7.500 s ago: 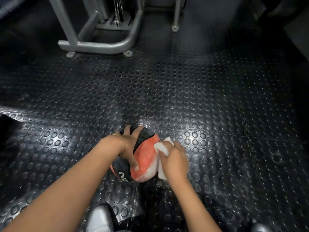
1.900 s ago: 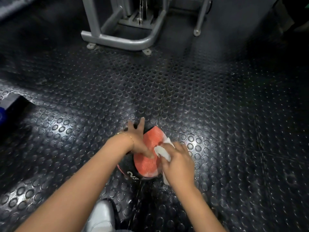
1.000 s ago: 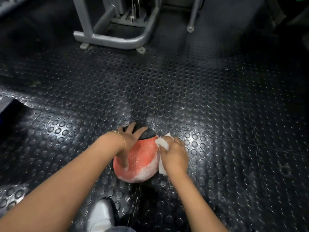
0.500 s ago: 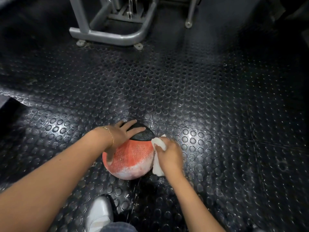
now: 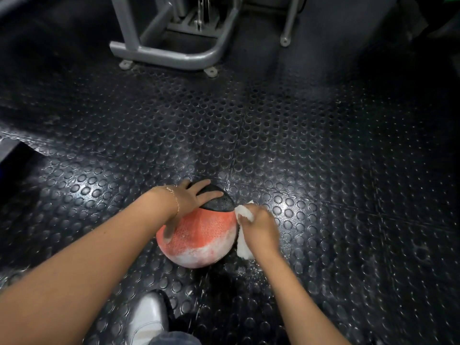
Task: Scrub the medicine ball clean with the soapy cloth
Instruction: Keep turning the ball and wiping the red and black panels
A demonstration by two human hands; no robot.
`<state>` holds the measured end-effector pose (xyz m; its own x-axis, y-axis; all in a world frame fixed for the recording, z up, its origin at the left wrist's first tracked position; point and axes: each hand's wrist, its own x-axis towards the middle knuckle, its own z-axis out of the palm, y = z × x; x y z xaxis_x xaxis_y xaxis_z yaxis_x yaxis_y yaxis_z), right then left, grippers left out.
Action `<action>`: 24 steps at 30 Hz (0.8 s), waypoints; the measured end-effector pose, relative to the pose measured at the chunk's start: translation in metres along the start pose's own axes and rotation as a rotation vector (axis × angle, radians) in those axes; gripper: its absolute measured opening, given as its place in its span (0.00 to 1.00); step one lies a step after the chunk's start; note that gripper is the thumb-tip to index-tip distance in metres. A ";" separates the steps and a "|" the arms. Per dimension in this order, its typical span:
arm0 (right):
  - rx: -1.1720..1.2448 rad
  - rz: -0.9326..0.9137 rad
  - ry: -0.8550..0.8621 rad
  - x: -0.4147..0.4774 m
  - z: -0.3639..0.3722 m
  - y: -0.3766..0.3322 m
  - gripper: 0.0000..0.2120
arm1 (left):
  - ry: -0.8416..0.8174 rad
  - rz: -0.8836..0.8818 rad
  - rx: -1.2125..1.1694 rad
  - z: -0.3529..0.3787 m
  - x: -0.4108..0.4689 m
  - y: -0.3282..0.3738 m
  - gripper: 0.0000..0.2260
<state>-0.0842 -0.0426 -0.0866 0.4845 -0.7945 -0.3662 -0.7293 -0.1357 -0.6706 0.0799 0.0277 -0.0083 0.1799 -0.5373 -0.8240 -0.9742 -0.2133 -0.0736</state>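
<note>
Low in the centre of the frame, one medicine ball [image 5: 201, 235], sitting on the studded black rubber floor [image 5: 323, 145]: orange face towards the camera, black cap on the far side, whitish suds smeared along the lower edge. One white cloth [image 5: 245, 212] at the ball's right edge, one end bunched above the knuckles, the other hanging down beside the wrist towards the floor. Two hands, both bare. One thin gold bracelet [image 5: 175, 197] on the left wrist.

Around these: one grey metal machine frame [image 5: 174, 54] at top centre, well apart from the ball, with two small foot pads on the floor; one slim grey post [image 5: 286, 33] just right of it. One white shoe [image 5: 146, 317] at the bottom edge, near the ball's lower side, with a bit of blue denim [image 5: 174, 339] beside it. Wet sheen and pale flecks on the floor below and right of the ball. Left forearm crossing the lower left of the frame and covering the ball's left edge.

Left hand [image 5: 189, 200]: spread flat over the top of the ball, fingers straight across the black cap, thumb reaching down the orange side, released rather than gripping. Right hand [image 5: 258, 227]: clenched round the cloth, knuckles up, somewhat blurred, so probably pressing the cloth against the ball's right side.
</note>
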 end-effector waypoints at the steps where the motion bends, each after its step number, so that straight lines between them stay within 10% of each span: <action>1: -0.007 -0.019 -0.008 -0.002 -0.001 0.000 0.12 | 0.000 0.006 0.006 0.000 0.000 -0.001 0.63; 24: 0.083 -0.038 -0.059 0.004 -0.008 0.000 0.12 | 0.018 0.002 -0.115 0.009 0.002 -0.006 0.64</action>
<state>-0.0860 -0.0506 -0.0832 0.5405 -0.7530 -0.3752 -0.6686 -0.1137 -0.7349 0.0850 0.0353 -0.0141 0.1814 -0.5518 -0.8140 -0.9527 -0.3040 -0.0062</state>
